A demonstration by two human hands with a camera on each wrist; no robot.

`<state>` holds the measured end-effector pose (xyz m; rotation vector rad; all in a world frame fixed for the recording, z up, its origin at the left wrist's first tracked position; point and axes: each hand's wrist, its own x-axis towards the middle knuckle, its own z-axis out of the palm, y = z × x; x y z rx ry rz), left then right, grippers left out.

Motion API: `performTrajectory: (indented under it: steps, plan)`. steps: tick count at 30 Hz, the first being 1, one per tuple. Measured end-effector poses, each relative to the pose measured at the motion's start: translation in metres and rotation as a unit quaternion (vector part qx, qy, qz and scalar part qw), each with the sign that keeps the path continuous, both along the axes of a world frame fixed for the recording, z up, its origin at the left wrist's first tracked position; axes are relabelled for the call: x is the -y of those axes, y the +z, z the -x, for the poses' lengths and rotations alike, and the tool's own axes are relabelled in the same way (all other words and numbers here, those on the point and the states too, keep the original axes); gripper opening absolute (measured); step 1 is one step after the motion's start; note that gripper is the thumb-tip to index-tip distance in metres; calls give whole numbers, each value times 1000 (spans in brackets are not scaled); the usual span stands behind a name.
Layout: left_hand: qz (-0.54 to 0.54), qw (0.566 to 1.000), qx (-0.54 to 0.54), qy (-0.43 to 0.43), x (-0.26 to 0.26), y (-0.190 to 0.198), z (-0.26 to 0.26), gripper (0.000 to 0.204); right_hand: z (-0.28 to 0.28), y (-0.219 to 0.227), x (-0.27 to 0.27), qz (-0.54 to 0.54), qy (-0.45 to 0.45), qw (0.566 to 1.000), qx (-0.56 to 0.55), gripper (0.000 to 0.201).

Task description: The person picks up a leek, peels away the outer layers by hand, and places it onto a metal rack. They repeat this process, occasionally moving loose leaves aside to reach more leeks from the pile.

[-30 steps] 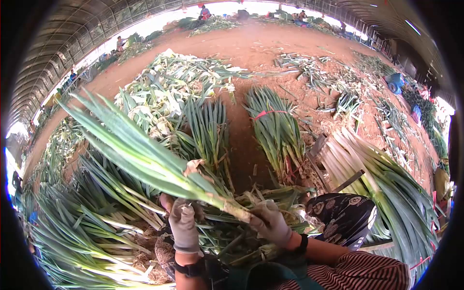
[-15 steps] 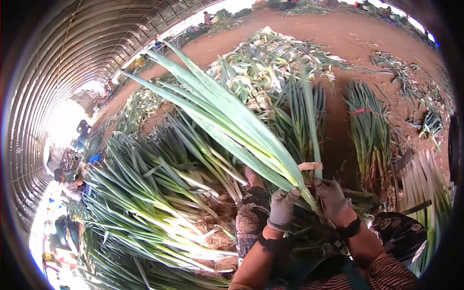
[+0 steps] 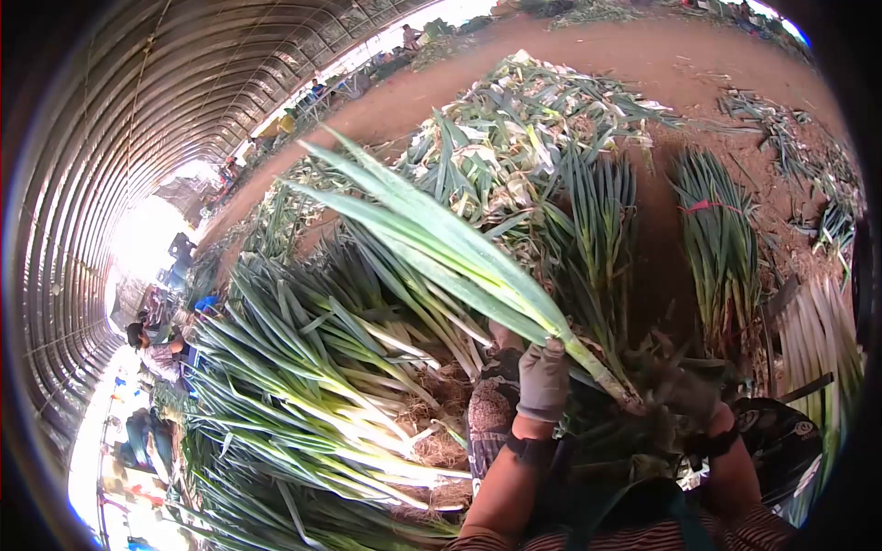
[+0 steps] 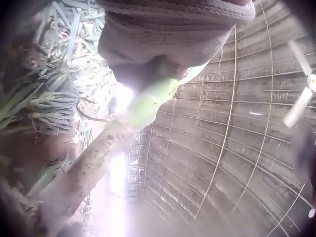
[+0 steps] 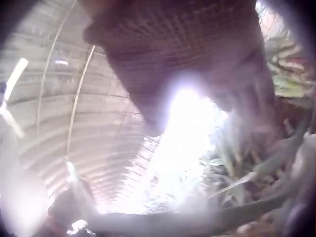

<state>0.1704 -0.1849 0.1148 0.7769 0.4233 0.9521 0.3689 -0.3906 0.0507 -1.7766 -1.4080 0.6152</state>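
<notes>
Beneath the arched roof (image 3: 101, 165), the left hand (image 3: 544, 378) grips 1 leek (image 3: 496, 285), raised aslant beside piled leeks (image 3: 312, 367), while the blurred right hand (image 3: 691, 395) is near its lower end (image 3: 629, 398), grip unclear.

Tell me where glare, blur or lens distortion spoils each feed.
Head view: fisheye bending with black corners, daylight blown out at the end of the arched roof, right hand dim and smeared, left hand clearer; left wrist view: hazy, the held stalk soft toward its lower end; right wrist view: white glare washes out the middle, leaving the hand dark.
</notes>
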Motion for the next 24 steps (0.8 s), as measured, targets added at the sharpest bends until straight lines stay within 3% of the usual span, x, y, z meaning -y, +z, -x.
performTrajectory:
  steps: [2, 3, 4, 7, 10, 13, 14, 16, 17, 18, 19, 21, 23, 24]
  plan:
    - [38, 999, 24, -24, 0, -7, -2, 28, 30, 22, -14, 28, 70, 980, -183, 35]
    - [31, 998, 47, -33, 1, -3, -3, 28, 49, 38, -10, 97, 49, 930, -351, 33]
    - [42, 996, 66, -45, 2, 8, -3, 26, 61, 49, -8, 165, 27, 845, -508, 31]
    - [93, 989, 91, -68, 14, 24, 1, 26, 75, 64, -9, 182, 11, 883, -433, 30]
    - [109, 985, 97, -92, 17, 23, -1, 25, 69, 42, -2, 158, -7, 857, -490, 28]
    - [-123, 986, -91, -68, 24, 18, -1, 23, 62, 34, 7, 120, 48, 813, -568, 26]
    - [-12, 994, -46, -96, 29, 26, -3, 26, 65, 47, 7, 137, 51, 817, -557, 25]
    - [46, 990, 2, -129, 28, 14, 2, 28, 73, 87, 5, 172, 57, 824, -537, 24]
    - [76, 986, 26, -147, 28, 10, 2, 29, 78, 72, 2, 127, 48, 858, -495, 25]
    - [77, 988, -44, -123, 33, 27, -1, 27, 89, 48, -3, 83, 34, 887, -453, 26]
    - [-13, 987, -104, -122, 44, 46, 1, 26, 91, 30, 2, 38, 11, 913, -406, 27]
    - [-33, 974, -153, -162, 45, 53, 1, 21, 90, 55, 14, 51, 43, 928, -367, 34]
    - [57, 964, -154, -209, 41, 35, -6, 18, 88, 78, 18, 52, 63, 925, -370, 39]
    - [-64, 957, -172, -227, 42, 20, -11, 16, 87, 86, 17, 43, 73, 915, -395, 40]
